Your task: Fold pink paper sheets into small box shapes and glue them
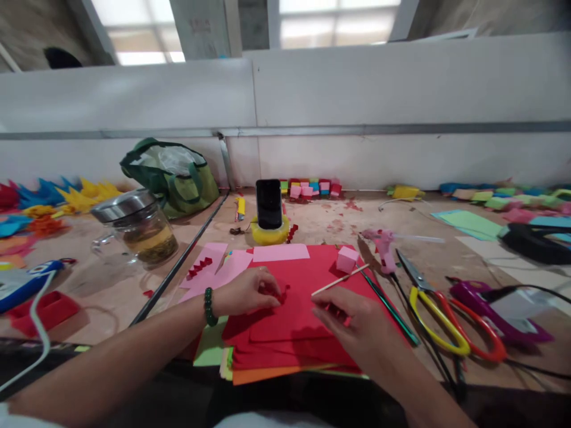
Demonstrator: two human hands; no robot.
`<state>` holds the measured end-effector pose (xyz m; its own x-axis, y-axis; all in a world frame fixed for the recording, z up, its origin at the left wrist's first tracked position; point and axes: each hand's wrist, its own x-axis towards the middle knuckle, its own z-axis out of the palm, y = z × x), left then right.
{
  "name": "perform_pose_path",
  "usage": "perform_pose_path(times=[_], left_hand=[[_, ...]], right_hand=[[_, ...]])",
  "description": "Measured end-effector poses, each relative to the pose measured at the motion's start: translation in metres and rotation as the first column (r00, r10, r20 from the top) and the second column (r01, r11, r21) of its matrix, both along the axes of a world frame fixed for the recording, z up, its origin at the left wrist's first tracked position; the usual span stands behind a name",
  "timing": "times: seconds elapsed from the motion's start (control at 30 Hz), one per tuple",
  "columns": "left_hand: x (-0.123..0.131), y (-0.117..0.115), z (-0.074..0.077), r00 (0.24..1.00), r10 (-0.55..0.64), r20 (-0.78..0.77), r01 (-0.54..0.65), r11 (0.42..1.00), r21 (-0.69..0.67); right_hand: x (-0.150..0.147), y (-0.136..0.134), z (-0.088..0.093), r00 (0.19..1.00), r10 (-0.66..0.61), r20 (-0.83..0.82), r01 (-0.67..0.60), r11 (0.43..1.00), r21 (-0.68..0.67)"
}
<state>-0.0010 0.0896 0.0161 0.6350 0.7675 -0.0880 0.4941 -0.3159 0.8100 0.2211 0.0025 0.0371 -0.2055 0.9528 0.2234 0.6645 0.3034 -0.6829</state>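
My left hand (250,291), with a green bead bracelet (209,307) at the wrist, is over a stack of red paper (294,324). Its thumb and fingers are curled together at a small curled red paper strip (286,291), partly lost against the red sheet. My right hand (348,315) is closed too, its fingers at the lower end of a thin wooden stick (341,279) that slants up to the right. Just beyond the stick sits a pink paper cube (347,260). A flat pink paper strip (281,252) lies along the stack's far edge.
Right of the stack are a green pen (390,306), a pink glue gun (384,246), scissors (439,318) and a purple tool (499,315). A phone (269,204) stands upright in a yellow holder (270,232). A glass jar (145,232) and green bag (187,184) stand left.
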Motion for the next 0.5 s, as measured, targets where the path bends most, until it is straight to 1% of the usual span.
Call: perform_pose_path(times=[0.07, 0.13, 0.17, 0.23, 0.3, 0.37, 0.43, 0.5], left_hand=[[0.0, 0.003, 0.002, 0.989, 0.03, 0.144, -0.019, 0.997, -0.076], [0.002, 0.003, 0.006, 0.959, 0.048, 0.279, -0.012, 0.992, -0.127], [0.003, 0.001, 0.008, 0.94, 0.056, 0.336, -0.004, 0.988, -0.153], [0.006, -0.001, 0.011, 0.903, 0.074, 0.422, 0.012, 0.98, -0.196], [0.008, -0.004, 0.012, 0.879, 0.083, 0.469, 0.026, 0.975, -0.222], [0.009, -0.005, 0.01, 0.876, 0.073, 0.477, 0.034, 0.977, -0.212], [0.01, -0.005, 0.007, 0.884, 0.056, 0.464, 0.023, 0.987, -0.162], [0.01, -0.005, 0.003, 0.884, 0.049, 0.465, -0.002, 0.995, -0.1]], right_hand=[[-0.005, 0.007, 0.0, 1.0, 0.004, 0.01, -0.003, 1.0, -0.03], [-0.009, 0.013, -0.001, 1.0, -0.001, -0.013, 0.001, 1.0, -0.029], [-0.011, 0.016, -0.002, 0.999, -0.004, -0.033, 0.004, 1.0, -0.015], [-0.015, 0.02, -0.005, 0.997, -0.019, -0.079, 0.024, 0.998, 0.058], [-0.019, 0.021, -0.008, 0.993, -0.051, -0.11, 0.069, 0.983, 0.17], [-0.022, 0.021, -0.01, 0.988, -0.088, -0.125, 0.119, 0.957, 0.265], [-0.025, 0.021, -0.012, 0.988, -0.095, -0.123, 0.13, 0.94, 0.316], [-0.027, 0.021, -0.013, 0.991, -0.065, -0.116, 0.102, 0.931, 0.349]])
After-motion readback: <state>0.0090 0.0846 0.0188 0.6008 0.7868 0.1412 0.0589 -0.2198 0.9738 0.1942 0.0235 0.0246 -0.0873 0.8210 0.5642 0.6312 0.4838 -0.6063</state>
